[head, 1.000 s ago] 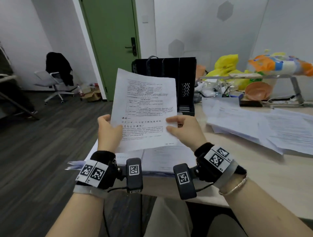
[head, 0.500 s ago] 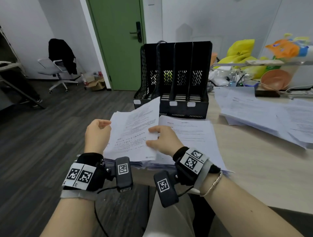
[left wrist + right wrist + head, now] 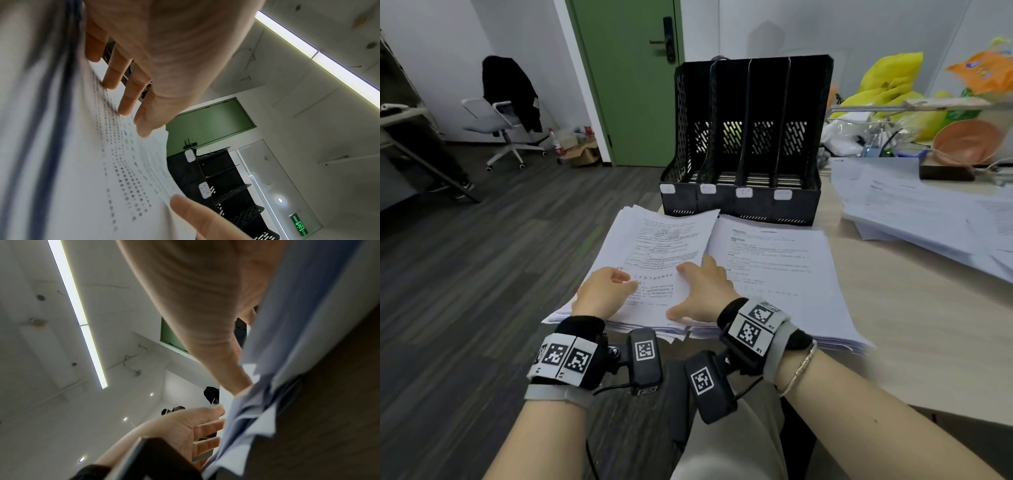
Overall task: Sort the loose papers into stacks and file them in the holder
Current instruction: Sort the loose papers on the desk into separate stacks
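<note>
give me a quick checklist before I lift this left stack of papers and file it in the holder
1. Top sheet lies flat on the left stack: ok.
2. Left hand free to grip: ok, it holds nothing, fingers loose above the page.
3. Right hand rests flat on the sheet, nothing gripped: ok.
4. Left stack squared: not ok, edges fan out at the near corner.
5. File holder slots free: ok, all four look empty.
6. Which slot suits this stack: cannot tell, labels unreadable.
</note>
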A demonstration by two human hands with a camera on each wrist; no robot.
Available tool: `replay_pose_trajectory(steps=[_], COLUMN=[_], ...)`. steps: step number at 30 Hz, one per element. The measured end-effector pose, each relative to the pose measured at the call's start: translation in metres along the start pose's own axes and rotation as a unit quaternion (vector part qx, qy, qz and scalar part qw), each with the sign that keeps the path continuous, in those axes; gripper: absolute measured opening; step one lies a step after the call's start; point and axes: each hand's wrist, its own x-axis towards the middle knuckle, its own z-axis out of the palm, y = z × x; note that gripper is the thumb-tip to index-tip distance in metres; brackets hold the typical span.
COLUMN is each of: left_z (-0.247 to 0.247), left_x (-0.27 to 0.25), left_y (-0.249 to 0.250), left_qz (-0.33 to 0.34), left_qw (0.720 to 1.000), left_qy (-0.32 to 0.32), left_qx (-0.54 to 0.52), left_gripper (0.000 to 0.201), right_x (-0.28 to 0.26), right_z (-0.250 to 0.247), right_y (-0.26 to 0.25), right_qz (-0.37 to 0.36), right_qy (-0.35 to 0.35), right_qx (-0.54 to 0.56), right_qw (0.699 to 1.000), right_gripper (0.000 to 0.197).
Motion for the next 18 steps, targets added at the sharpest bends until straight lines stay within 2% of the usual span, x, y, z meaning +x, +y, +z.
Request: replay_pose_trajectory(steps=[3,7,10,13,18], left_z=[0.001,0.005,0.008,0.011,0.017], left_x=[-0.001,-0.001,-0.001,-0.004,-0.006], left_y=[-0.002,-0.003,-0.005,-0.003,0.004], left_qz=[-0.002,0.010,0.017,0.023,0.009], left_qw=[1.000,0.995,0.988,0.978,0.978], left_qy=[-0.014,-0.040,-0.070,-0.096,-0.081], left_qx=[0.016,0.091,0.137,0.183,0.192], left_gripper=[0.044,0.047,0.067,0.086,0.086], right_x=[0.000,0.001,0.003,0.001,-0.004], right_z=[0.004,0.007,0.009,0.007,0.003], right_y=[0.002,0.000,-0.004,-0.004,0.003], right_qz=[0.003,-0.011,-0.031,-0.038,-0.040], right_qy=[-0.018,-0.072,-0.098,-0.095,-0.063], right_qx=[-0.017,-0.055,-0.064,-0.063,-0.024], right_qw=[1.000,0.996,0.993,0.993,0.997], right_gripper=[0.088,0.087,0.087,0.086,0.086])
